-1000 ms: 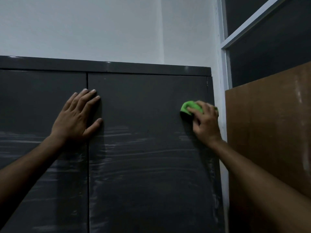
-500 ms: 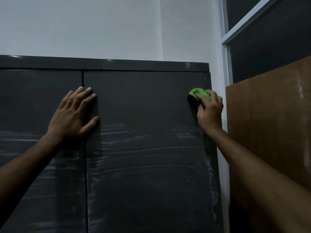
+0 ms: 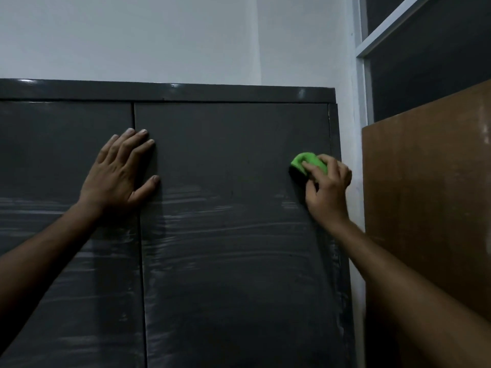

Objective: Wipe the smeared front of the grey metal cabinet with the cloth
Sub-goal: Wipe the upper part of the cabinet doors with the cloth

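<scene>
We press our left hand (image 3: 119,176), fingers straight and lightly spread, flat across the door seam of the grey cabinet (image 3: 228,160). Our right hand (image 3: 326,189) pinches the green cloth (image 3: 305,162) against the right door's upper edge, above pale smears (image 3: 212,235).

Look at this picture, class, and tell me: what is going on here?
A person is cleaning a grey metal cabinet. The right hand grips a green cloth against the right door near its outer edge. The left hand rests flat across the seam between the doors. The upper part looks clean; pale streaks cover the front lower down.
</scene>
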Motion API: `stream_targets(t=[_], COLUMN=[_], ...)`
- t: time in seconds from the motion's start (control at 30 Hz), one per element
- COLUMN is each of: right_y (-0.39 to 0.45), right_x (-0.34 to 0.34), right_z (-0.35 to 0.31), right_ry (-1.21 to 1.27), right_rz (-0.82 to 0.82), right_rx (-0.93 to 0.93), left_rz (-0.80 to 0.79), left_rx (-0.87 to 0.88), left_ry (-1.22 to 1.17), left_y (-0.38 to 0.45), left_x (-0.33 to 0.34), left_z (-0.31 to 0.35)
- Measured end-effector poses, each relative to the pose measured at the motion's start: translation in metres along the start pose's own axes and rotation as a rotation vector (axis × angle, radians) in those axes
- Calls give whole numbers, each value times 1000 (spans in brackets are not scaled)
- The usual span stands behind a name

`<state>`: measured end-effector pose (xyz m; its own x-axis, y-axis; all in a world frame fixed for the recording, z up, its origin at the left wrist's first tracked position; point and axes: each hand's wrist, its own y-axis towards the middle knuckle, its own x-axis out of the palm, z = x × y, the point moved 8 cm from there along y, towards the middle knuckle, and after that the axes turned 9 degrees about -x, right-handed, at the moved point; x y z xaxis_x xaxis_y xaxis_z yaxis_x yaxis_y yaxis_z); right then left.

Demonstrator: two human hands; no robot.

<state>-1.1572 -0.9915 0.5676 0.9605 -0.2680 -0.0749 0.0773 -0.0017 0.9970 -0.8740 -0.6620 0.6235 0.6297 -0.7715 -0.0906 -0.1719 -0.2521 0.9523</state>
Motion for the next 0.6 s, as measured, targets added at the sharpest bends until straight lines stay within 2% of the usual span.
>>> stream_targets(t=[0.07,0.13,0.17,0.23,0.3,0.33,0.47,0.5,0.53,0.6], right_y=[-38,-64,-59,-27,-1,2,-57,-69,-68,-39], right_x=[6,0,-6,-16,-15,-9,14,12,8,0], right_z=[-13,-3,8,28,20,5,-47,-46,-40,-24], right_ry=[-20,-42,-40,-12,-2,0,8,5,5,18], right_rz=[-119,-191,-175,-75,-6,-13,-222,-260,-261,-167], right_rx=[-201,-292,-255,-56,60,26,-387,-433,-432,-280], left_rz=[4,3,3,1,0,-1,-4,-5,-4,-4], left_rx=[1,1,-4,-12,-11,-9,-8,-7,-11,-18], left_ry=[1,4,6,9,9,9,9,8,7,4], left_y=[1,1,0,0,0,0,1,0,0,0], left_x=[0,1,1,0,-1,-2,-2,-2,-1,0], left_z=[-1,1,1,3,4,4,3,3,3,2])
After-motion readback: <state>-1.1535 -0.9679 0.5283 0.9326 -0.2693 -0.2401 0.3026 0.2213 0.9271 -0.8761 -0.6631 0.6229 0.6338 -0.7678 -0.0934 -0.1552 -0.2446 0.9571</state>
